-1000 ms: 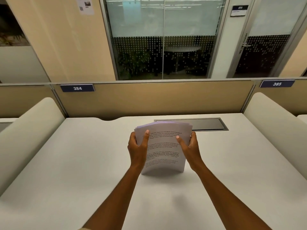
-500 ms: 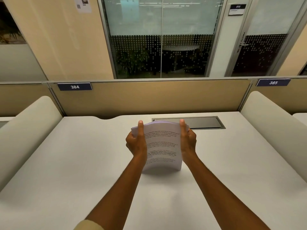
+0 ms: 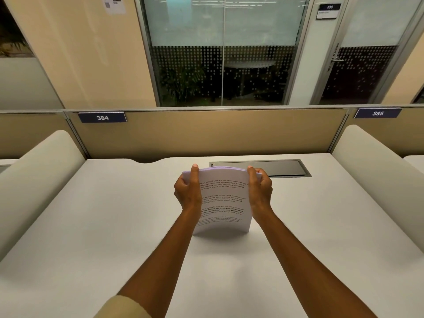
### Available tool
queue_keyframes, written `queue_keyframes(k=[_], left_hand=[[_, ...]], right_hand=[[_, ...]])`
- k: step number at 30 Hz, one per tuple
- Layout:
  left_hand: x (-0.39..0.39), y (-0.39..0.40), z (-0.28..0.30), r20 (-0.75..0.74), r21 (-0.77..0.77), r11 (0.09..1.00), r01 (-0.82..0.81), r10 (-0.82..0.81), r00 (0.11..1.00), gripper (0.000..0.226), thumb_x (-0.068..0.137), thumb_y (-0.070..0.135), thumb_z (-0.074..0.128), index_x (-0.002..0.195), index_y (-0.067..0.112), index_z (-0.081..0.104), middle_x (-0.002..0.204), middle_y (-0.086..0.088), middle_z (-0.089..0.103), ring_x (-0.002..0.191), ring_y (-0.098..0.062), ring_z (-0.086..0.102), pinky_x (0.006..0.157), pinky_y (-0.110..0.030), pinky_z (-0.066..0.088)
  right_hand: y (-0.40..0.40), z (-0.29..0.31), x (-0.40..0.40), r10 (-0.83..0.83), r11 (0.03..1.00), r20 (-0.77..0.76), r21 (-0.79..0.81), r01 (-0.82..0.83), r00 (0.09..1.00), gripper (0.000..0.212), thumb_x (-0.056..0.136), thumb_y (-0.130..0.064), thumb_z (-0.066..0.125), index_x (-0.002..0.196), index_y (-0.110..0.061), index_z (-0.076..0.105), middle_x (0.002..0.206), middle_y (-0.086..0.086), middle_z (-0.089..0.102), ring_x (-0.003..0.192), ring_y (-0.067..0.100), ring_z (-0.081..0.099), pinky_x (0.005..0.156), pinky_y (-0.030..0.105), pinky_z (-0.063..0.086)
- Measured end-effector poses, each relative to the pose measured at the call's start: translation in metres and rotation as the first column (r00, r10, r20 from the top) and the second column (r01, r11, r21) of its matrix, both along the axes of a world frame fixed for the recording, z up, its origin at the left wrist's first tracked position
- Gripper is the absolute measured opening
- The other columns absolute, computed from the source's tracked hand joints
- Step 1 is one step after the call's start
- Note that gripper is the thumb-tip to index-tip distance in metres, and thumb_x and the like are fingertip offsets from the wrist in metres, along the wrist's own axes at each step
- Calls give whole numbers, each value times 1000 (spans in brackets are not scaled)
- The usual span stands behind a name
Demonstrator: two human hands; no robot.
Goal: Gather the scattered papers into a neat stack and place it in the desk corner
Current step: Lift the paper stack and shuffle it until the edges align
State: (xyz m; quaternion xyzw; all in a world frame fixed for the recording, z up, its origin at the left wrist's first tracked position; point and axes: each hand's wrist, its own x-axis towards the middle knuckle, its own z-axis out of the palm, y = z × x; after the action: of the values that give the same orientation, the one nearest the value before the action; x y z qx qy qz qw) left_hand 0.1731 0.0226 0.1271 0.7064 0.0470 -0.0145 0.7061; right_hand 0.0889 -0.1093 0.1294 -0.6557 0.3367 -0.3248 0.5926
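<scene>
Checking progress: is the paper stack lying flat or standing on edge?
On edge: the paper stack stands upright on the desk, gripped by the left hand and right hand.

Desk (image 3: 91,226) lies open; partitions (image 3: 34,180) wall left, right, back.

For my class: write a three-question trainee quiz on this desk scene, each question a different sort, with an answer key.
1. True or false: the paper stack lies flat on the desk.
2. Multiple choice: how is the stack held? A) by the left hand alone; B) by the right hand alone; C) by both hands, one on each side edge.
3. Fill in: the blue label on the partition at the desk's far left reads ___.

Key
1. False: it stands on its bottom edge, slightly bowed.
2. C
3. 384
</scene>
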Motion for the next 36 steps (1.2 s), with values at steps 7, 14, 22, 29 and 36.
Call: queue_keyframes(k=[7, 14, 22, 29, 36], left_hand=[[3, 0, 0, 24, -17, 997, 79, -78, 997, 51, 77, 73, 49, 85, 23, 57, 85, -5, 70, 74, -20, 68, 56, -25, 52], [4, 11, -25, 189, 92, 969, 229, -243, 951, 41, 83, 34, 73, 118, 19, 57, 106, -2, 68, 92, -21, 69, 67, -28, 62], [5, 15, -47, 135, 71, 965, 254, -261, 956, 31, 90, 22, 67, 119, 22, 57, 109, -3, 68, 92, -22, 69, 70, -32, 62], [10, 17, -42, 168, 31, 977, 211, -213, 963, 31, 89, 19, 67, 117, 25, 55, 104, 4, 66, 89, -20, 69, 63, -23, 59], [14, 17, -35, 237, 24, 987, 160, -161, 958, 32, 87, 23, 69, 112, 32, 50, 102, 8, 64, 85, -19, 70, 64, -25, 61]], right_hand=[[-5, 5, 5, -11, 1000, 18, 2, 11, 1000, 35, 89, -53, 45, 73, -23, 52, 71, 1, 64, 63, 18, 61, 50, 22, 45], [-7, -18, 1, 107, 986, 20, -129, -104, 994, 46, 78, -50, 72, 114, -27, 55, 97, -4, 66, 86, 14, 67, 62, 25, 59], [-5, -56, -1, 132, 980, -60, -145, -140, 989, 41, 87, -19, 68, 116, -32, 42, 98, -9, 58, 88, 11, 63, 57, 11, 48], [-9, -51, 6, 141, 978, -31, -151, -144, 989, 41, 87, -13, 68, 123, -22, 50, 101, -3, 61, 85, 4, 61, 63, 14, 50], [-11, -40, 12, 162, 977, 10, -143, -159, 987, 45, 88, -11, 67, 129, -15, 48, 108, 4, 62, 90, 18, 63, 66, 20, 54]])
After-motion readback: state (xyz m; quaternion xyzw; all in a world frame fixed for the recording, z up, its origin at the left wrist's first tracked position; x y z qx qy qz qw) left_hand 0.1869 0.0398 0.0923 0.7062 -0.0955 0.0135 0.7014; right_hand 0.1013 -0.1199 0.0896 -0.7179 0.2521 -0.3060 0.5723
